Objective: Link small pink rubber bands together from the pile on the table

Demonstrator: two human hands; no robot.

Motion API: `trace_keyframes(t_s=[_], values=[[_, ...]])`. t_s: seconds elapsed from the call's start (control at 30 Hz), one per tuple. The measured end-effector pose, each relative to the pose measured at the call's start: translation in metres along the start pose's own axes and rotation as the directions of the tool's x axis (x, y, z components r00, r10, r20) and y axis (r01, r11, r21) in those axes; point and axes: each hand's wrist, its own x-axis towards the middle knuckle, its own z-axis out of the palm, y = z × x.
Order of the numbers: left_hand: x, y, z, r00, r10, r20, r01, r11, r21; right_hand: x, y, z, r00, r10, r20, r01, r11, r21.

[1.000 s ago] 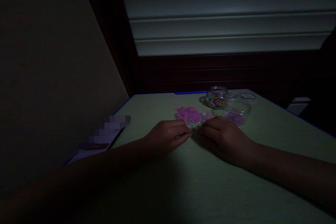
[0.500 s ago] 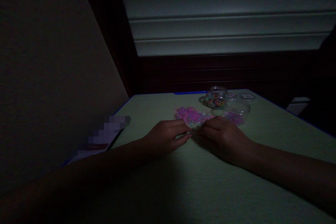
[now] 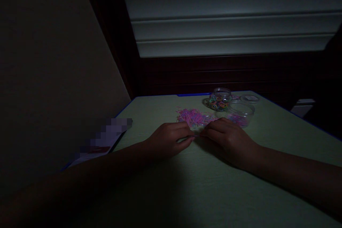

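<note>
My left hand (image 3: pixel 171 139) is closed in a pinch, thumb and forefinger meeting on a thin, pale band (image 3: pixel 196 135) that looks like a small rubber band. From the other side, the fingertips of my right hand (image 3: pixel 227 140) pinch the same band, so it spans the short gap between the hands. Just beyond them lies a loose pile of pink and purple small rubber bands (image 3: pixel 192 117). A clear open tub (image 3: pixel 247 108) with more pink and purple bits stands behind my right hand, which partly hides it.
At the back, a clear jar (image 3: pixel 220 99) holds several colourful hair ties. A transparent lid (image 3: pixel 249 98) lies to its right. A blurred, flat whitish object (image 3: pixel 107 137) rests along the left edge of the green table (image 3: pixel 213 192). A wall stands on the left, a slatted shutter (image 3: pixel 227 17) behind.
Both hands stay almost in place, still pinching. The band between the fingertips shows slightly differently; the pile and containers have not moved.
</note>
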Motion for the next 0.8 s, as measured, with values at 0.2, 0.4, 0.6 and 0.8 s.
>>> trace_keyframes(t_s=[0.2,0.4,0.6,0.8], values=[[0.0001,-0.0001,-0.0004,1.0,-0.004,0.006,0.004,1.0,0.001,-0.0003,0.0004,0.0005,1.0,0.011,-0.002,-0.011,1.0,-0.012],[0.0004,-0.0002,0.0,1.0,0.004,0.009,-0.004,1.0,0.0,-0.0004,0.0006,0.0004,1.0,0.007,0.008,-0.007,1.0,-0.009],[0.0,-0.0018,0.001,1.0,-0.006,0.024,0.006,1.0,0.008,0.0004,0.0002,0.0012,0.999,0.034,0.015,-0.034,0.999,0.004],[-0.0006,-0.0017,0.0008,1.0,-0.004,0.013,0.004,1.0,0.003,0.0038,-0.0051,-0.003,0.995,0.078,0.056,-0.081,0.996,0.043]])
